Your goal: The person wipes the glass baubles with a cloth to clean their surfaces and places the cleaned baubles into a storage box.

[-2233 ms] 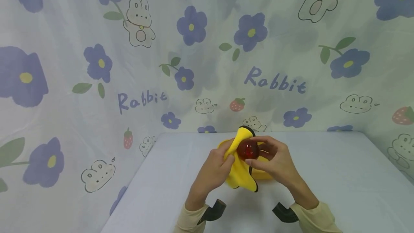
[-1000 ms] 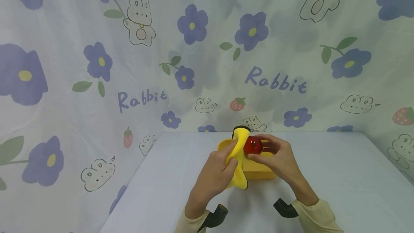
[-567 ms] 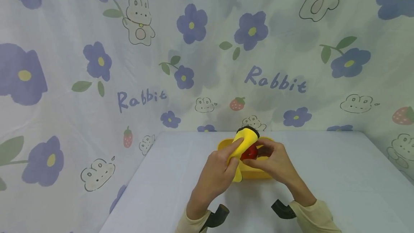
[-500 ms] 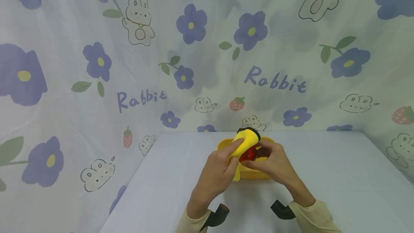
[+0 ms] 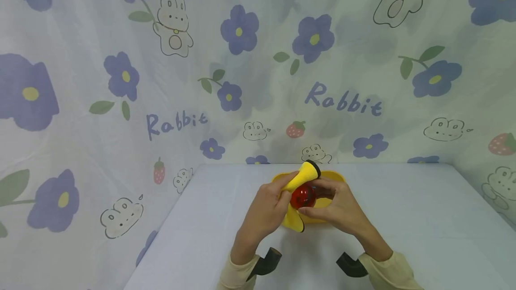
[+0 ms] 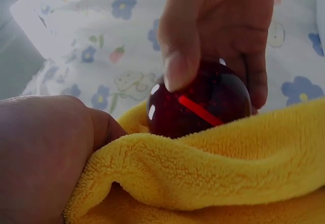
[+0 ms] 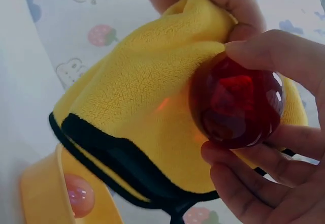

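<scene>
My left hand [image 5: 264, 207] grips a yellow cloth [image 7: 147, 87] with dark edging, bunched between thumb and fingers. A glossy, see-through red ball [image 7: 238, 104] is pinched between the thumb and fingers of my right hand [image 5: 342, 205]. In the left wrist view the cloth [image 6: 203, 168] lies right against the lower side of the ball [image 6: 200, 102]. From the head, the red ball [image 5: 303, 197] shows between the two hands, with the cloth's dark-edged end sticking up above it.
Behind the hands a yellow container [image 5: 332, 176] stands on the white table [image 5: 209, 218]. Inside it, the right wrist view shows a pinkish ball [image 7: 79, 196]. Dark curved pieces [image 5: 269, 261] sit at both sleeve cuffs. A flower-and-rabbit printed curtain [image 5: 266, 66] hangs behind the table.
The ball has come down and left from its place a second ago and shows more fully than half a second ago. The cloth has shifted off its front; both hands keep their hold.
</scene>
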`<action>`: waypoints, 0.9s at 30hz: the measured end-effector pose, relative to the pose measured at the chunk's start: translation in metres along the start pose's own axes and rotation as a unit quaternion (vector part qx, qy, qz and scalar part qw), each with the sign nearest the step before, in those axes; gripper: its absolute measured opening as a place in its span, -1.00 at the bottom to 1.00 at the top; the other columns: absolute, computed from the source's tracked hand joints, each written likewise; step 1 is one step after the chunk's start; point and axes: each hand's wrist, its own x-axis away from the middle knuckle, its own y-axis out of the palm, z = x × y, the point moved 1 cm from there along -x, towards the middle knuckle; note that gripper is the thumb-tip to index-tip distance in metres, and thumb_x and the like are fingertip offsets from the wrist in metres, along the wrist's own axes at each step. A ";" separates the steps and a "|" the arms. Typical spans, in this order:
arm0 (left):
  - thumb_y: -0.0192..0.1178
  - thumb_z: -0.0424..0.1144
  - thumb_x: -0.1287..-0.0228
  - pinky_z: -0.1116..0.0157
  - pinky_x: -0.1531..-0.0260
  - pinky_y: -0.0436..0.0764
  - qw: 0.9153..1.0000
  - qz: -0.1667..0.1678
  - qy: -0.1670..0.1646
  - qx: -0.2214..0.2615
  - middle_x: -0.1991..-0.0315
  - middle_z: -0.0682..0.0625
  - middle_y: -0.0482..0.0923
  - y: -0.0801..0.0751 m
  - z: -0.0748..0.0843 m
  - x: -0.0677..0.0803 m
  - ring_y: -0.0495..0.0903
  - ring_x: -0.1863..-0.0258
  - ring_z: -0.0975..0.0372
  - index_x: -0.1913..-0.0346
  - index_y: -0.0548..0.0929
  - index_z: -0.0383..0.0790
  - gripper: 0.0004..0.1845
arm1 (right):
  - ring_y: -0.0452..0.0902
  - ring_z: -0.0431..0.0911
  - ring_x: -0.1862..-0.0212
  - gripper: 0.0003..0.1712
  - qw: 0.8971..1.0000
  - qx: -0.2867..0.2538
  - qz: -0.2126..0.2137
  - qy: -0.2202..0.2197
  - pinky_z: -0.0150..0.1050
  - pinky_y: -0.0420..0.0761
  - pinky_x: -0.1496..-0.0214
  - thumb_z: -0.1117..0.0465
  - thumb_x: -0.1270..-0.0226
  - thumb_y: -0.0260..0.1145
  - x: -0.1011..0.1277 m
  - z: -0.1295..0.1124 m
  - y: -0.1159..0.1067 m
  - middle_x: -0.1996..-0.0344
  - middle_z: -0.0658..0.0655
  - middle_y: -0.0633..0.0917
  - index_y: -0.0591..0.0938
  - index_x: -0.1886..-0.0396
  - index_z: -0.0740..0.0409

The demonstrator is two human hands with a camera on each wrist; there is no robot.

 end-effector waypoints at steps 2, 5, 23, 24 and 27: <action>-0.03 -0.35 -0.45 0.47 0.25 0.65 1.000 -0.004 -0.004 0.012 -0.16 -0.03 0.71 -0.001 -0.002 0.000 0.57 0.32 0.27 -0.41 0.55 -0.13 -0.49 | 0.74 -0.18 0.12 -0.44 1.000 -0.010 0.001 -0.012 -0.37 0.71 -0.02 0.16 -0.08 0.62 0.000 0.000 -0.001 0.04 0.10 0.80 0.73 -0.12 0.16; -0.04 -0.33 -0.48 0.48 0.18 0.66 1.000 -0.012 -0.009 0.027 -0.17 -0.02 0.70 -0.001 -0.004 -0.001 0.60 0.30 0.28 -0.43 0.52 -0.13 -0.49 | 0.74 -0.18 0.12 -0.45 0.999 -0.034 0.008 -0.029 -0.35 0.72 -0.03 0.24 -0.09 0.61 0.000 0.000 -0.002 0.04 0.15 0.80 0.72 -0.12 0.20; -0.08 -0.30 -0.44 0.44 0.34 0.66 0.997 -0.035 -0.043 0.053 0.16 -0.03 0.67 0.000 -0.002 0.000 0.57 0.46 0.34 -0.42 0.49 -0.20 -0.48 | 0.74 -0.23 0.07 -0.35 0.989 -0.073 0.109 -0.068 -0.44 0.67 -0.13 0.46 -0.01 0.58 -0.002 0.001 -0.008 -0.07 0.22 0.73 0.67 -0.18 0.20; -0.07 -0.30 -0.44 0.44 0.35 0.66 0.997 -0.036 -0.045 0.052 0.18 -0.04 0.67 0.000 -0.002 0.000 0.57 0.47 0.34 -0.41 0.50 -0.20 -0.49 | 0.73 -0.25 0.05 -0.35 0.989 -0.076 0.112 -0.066 -0.45 0.65 -0.14 0.47 -0.01 0.58 -0.003 0.001 -0.008 -0.08 0.24 0.72 0.65 -0.19 0.22; -0.06 -0.30 -0.43 0.44 0.36 0.65 0.997 -0.037 -0.048 0.048 0.22 -0.03 0.67 0.000 0.001 0.001 0.56 0.48 0.35 -0.37 0.52 -0.21 -0.51 | 0.71 -0.30 0.00 -0.33 0.987 -0.087 0.118 -0.061 -0.49 0.62 -0.17 0.49 -0.01 0.57 -0.003 0.000 -0.009 -0.12 0.29 0.68 0.62 -0.20 0.27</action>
